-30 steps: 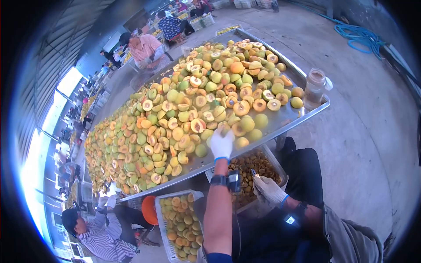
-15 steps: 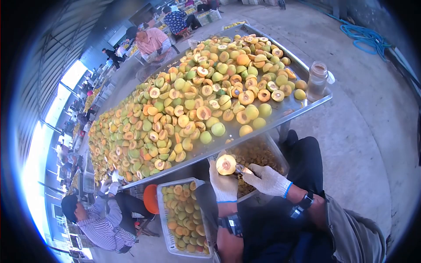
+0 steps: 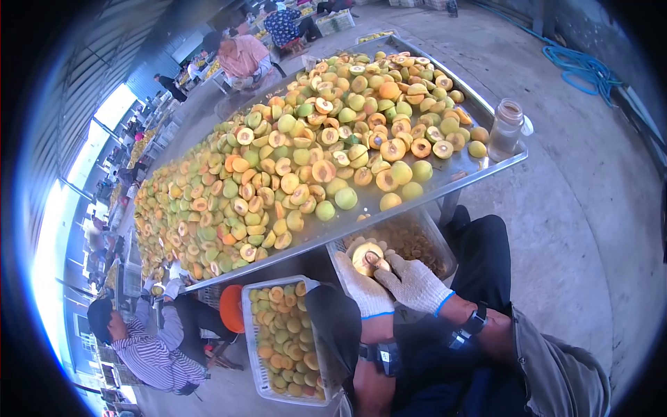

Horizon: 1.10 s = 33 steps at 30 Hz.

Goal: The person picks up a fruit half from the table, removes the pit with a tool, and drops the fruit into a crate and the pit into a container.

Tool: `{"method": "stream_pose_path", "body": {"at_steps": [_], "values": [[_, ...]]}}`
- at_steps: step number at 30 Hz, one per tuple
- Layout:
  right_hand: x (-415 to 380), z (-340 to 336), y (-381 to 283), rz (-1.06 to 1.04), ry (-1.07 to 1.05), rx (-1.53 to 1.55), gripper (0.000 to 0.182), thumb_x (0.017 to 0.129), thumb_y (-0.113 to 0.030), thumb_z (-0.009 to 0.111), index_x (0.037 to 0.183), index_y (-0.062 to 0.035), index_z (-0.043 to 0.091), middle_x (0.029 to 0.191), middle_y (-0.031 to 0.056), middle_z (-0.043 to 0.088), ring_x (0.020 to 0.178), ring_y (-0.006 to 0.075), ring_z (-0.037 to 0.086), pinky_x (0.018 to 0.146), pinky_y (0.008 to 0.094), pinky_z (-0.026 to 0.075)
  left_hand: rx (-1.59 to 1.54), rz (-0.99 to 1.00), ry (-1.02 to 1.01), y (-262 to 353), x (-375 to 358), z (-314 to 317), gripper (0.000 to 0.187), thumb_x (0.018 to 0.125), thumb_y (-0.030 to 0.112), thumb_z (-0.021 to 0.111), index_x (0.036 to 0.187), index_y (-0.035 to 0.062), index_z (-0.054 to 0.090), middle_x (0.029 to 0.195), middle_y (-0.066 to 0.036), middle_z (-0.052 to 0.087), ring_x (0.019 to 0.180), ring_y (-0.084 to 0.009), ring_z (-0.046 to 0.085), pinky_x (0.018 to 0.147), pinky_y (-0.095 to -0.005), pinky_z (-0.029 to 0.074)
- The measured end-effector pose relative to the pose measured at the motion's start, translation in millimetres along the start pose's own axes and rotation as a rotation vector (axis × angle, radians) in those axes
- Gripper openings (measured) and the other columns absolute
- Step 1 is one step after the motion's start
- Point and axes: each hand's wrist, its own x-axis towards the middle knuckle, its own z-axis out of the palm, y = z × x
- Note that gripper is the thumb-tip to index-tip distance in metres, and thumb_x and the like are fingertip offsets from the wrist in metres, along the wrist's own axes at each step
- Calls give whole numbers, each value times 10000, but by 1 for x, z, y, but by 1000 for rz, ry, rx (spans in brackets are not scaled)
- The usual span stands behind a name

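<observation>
My left hand (image 3: 363,286), in a white knit glove, holds a halved fruit (image 3: 366,257) with its pale cut face up. Against that cut face lies the metal loop of a small tool (image 3: 377,261). My right hand (image 3: 415,283), gloved too, is closed round the tool's handle, which is mostly hidden by the fingers. Both hands are close together over a crate of brown pits (image 3: 417,250), below the edge of a metal table (image 3: 445,186). Many whole and halved fruits (image 3: 323,171) are heaped on the table.
A clear jar (image 3: 504,132) stands at the table's right corner. A white crate of fruit (image 3: 253,361) and an orange bucket (image 3: 231,308) are at the left. A person in a striped shirt (image 3: 156,358) sits beyond them. Another person (image 3: 243,57) is across the table. A blue hose (image 3: 580,68) lies behind.
My right hand has moved left and up, bringing the tool onto the fruit's cut face. The left hand has shifted slightly right, and the view has tilted a little.
</observation>
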Motion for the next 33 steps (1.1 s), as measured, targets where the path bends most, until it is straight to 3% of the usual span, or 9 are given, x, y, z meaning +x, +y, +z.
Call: {"method": "stream_pose_path", "body": {"at_steps": [7,18,27,29,33], "values": [[-5,-4,-8,18,-4,-21,468,1056,-434,500,1163,15,579,816,336,674,779,535,667,720,613,506,83,46,44,0,4,0,556,1066,513,464,1153,-11,628,1051,-189,665,890,-356,697,727,-423,607],[-2,-11,-10,23,-118,-144,524,1053,-420,490,1255,57,567,869,349,679,831,526,676,750,578,518,211,35,148,10,-3,18,435,1079,376,479,1135,-29,626,987,-178,682,801,-297,696,677,-396,615],[-6,-18,-16,-43,-146,-122,567,1053,-442,493,1292,65,576,887,341,683,853,523,677,761,573,518,157,68,56,19,-18,23,428,1090,352,475,1096,-43,641,969,-172,695,778,-282,699,677,-386,618],[-11,-18,-14,-39,-154,-59,548,1057,-432,490,1286,58,584,913,343,683,872,520,677,765,561,520,317,129,-14,22,-24,25,447,1088,359,484,1060,-53,656,941,-180,701,738,-280,701,652,-374,617],[-14,-19,-10,-63,-179,-10,492,1071,-399,478,1254,37,615,943,328,693,878,509,682,771,525,530,342,166,-13,22,-27,27,469,1086,371,489,1030,-58,670,909,-189,709,707,-272,703,614,-353,605]]}}
